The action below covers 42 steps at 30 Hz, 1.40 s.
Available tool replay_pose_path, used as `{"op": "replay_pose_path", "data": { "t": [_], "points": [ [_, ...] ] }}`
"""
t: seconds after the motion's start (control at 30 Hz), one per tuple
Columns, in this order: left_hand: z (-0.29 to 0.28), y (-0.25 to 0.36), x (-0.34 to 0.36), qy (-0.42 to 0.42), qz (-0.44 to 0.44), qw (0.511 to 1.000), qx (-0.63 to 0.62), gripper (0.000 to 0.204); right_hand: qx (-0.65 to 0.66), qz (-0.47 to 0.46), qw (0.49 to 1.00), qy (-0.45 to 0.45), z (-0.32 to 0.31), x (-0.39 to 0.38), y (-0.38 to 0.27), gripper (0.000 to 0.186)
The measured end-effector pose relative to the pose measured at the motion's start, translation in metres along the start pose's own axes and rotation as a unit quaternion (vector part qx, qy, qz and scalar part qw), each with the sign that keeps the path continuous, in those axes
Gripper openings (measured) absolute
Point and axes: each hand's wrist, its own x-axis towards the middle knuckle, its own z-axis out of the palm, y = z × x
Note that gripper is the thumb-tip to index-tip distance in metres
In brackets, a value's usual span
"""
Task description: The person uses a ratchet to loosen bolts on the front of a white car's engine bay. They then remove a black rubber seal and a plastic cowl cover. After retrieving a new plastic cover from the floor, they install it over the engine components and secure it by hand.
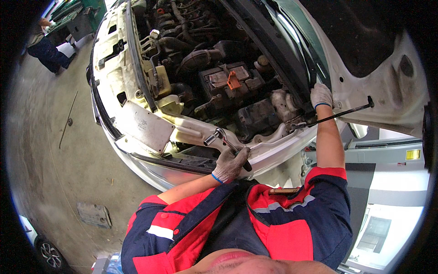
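Evidently mid-job at the open engine bay: left hand [230, 164], gloved, fingers wrapped around a ratchet wrench [222, 139] whose socket head points to ten o'clock over the front panel [146, 128]. Next, probably seating that socket squarely on a fastener. Farther, at two o'clock, right hand [321, 96], arm outstretched, fingers closed near the hood prop rod [346, 112] by the hood [388, 86].

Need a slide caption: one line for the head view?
Gloved left hand holds a ratchet wrench over the open engine bay; right hand rests by the hood prop rod.
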Motion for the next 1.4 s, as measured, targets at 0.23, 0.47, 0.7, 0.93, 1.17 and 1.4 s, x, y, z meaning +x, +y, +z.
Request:
{"op": "replay_pose_path", "data": {
  "t": [0.23, 0.47, 0.7, 0.93, 1.17, 1.4],
  "points": [
    [0.0, 0.008, -0.002, -0.006, -0.026, 0.999, -0.024, 0.034, 0.014, 0.04, 0.997, -0.06, -0.016, 0.0, -0.008, 0.03],
    [-0.001, 0.008, -0.001, -0.015, -0.032, 0.999, -0.018, 0.036, 0.01, 0.043, 0.998, -0.044, -0.01, 0.001, -0.007, 0.032],
    [0.002, 0.011, -0.003, -0.004, -0.029, 0.999, -0.022, 0.037, -0.002, 0.07, 0.996, -0.055, -0.01, 0.002, -0.008, 0.035],
    [0.0, 0.004, 0.0, 0.006, -0.023, 1.0, 0.017, 0.038, 0.032, 0.071, 0.993, -0.092, -0.02, -0.005, -0.011, 0.035],
    [0.002, 0.002, 0.0, -0.003, -0.025, 0.999, -0.037, 0.038, 0.016, 0.055, 0.996, -0.074, -0.008, 0.001, -0.005, 0.033],
    [0.002, -0.001, 0.0, -0.01, -0.006, 0.999, -0.042, 0.039, 0.022, 0.06, 0.996, -0.067, 0.003, 0.007, -0.001, 0.035]
  ]
}}
